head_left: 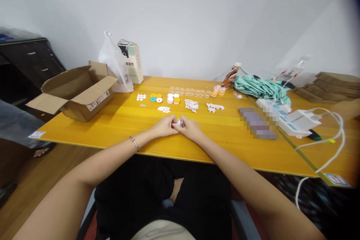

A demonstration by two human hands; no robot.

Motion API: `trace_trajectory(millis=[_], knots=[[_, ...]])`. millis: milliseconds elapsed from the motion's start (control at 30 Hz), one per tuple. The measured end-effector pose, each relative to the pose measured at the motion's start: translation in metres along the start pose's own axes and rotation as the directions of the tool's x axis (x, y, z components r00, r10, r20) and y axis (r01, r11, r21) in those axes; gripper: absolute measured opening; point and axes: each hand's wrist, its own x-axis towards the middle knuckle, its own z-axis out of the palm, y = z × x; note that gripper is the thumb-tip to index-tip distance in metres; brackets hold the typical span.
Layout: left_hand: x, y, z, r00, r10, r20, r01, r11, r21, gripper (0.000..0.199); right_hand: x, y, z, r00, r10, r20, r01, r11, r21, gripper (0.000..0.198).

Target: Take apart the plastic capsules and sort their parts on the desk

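Between my two hands, just above the yellow table, is a small clear round plastic cup. My left hand grips it from the left, and my right hand has its fingers closed on the other side. What lies inside the cup is too small to make out. Beyond my hands are small white oval pieces, a heap of white openwork plastic parts and a second cluster of white parts. Coloured round caps, white and orange caps and a row of clear cups stand farther back.
An open cardboard box stands at the left, before a white plastic bag and a paper bag. At the right are a blurred-out flat object, a power strip, cables, green cloth and a bottle. A person's leg shows at left.
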Motion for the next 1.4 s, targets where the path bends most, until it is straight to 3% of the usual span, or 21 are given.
trace_trajectory(millis=[167, 300, 433, 533, 667, 767, 967, 1067, 1200, 1300, 1400], knots=[[0.012, -0.008, 0.002, 0.999, 0.043, 0.000, -0.043, 0.998, -0.056, 0.035, 0.003, 0.003, -0.001, 1.000, 0.013, 0.025, -0.012, 0.999, -0.052, 0.032], [0.019, -0.016, -0.002, 0.993, 0.096, 0.074, -0.084, 0.985, -0.150, 0.028, 0.010, 0.006, -0.006, 0.993, -0.056, 0.105, 0.065, 0.995, -0.080, 0.030], [0.025, -0.023, -0.007, 0.967, 0.175, 0.186, -0.118, 0.952, -0.281, 0.025, 0.015, 0.009, -0.014, 0.964, -0.194, 0.183, 0.195, 0.981, 0.011, 0.023], [0.028, -0.027, -0.008, 0.944, 0.213, 0.251, -0.116, 0.930, -0.350, 0.025, 0.015, 0.011, -0.016, 0.960, -0.224, 0.168, 0.210, 0.973, 0.097, 0.022], [0.028, -0.027, -0.009, 0.951, 0.206, 0.232, -0.132, 0.945, -0.299, 0.028, 0.014, 0.012, -0.009, 0.988, -0.114, 0.107, 0.095, 0.982, 0.163, 0.038], [0.026, -0.023, -0.011, 0.960, 0.192, 0.205, -0.136, 0.956, -0.260, 0.031, 0.014, 0.011, -0.006, 0.995, -0.040, 0.091, 0.024, 0.984, 0.176, 0.037], [0.024, -0.019, -0.015, 0.959, 0.159, 0.234, -0.094, 0.959, -0.266, 0.035, 0.008, 0.016, -0.020, 0.965, -0.173, 0.196, 0.095, 0.929, 0.357, 0.027], [0.025, -0.022, -0.014, 0.961, 0.160, 0.228, -0.101, 0.963, -0.252, 0.036, 0.007, 0.016, -0.021, 0.966, -0.188, 0.178, 0.102, 0.908, 0.408, 0.027], [0.027, -0.026, -0.013, 0.958, 0.186, 0.220, -0.134, 0.964, -0.232, 0.034, 0.009, 0.011, -0.011, 0.992, -0.074, 0.102, 0.033, 0.936, 0.352, 0.040], [0.027, -0.027, -0.011, 0.961, 0.178, 0.212, -0.129, 0.966, -0.224, 0.035, 0.009, 0.008, -0.008, 0.999, -0.003, 0.042, -0.008, 0.962, 0.274, 0.036], [0.027, -0.027, -0.009, 0.967, 0.170, 0.192, -0.125, 0.966, -0.224, 0.033, 0.006, 0.007, -0.011, 0.993, -0.111, 0.051, 0.094, 0.963, 0.254, 0.024]])
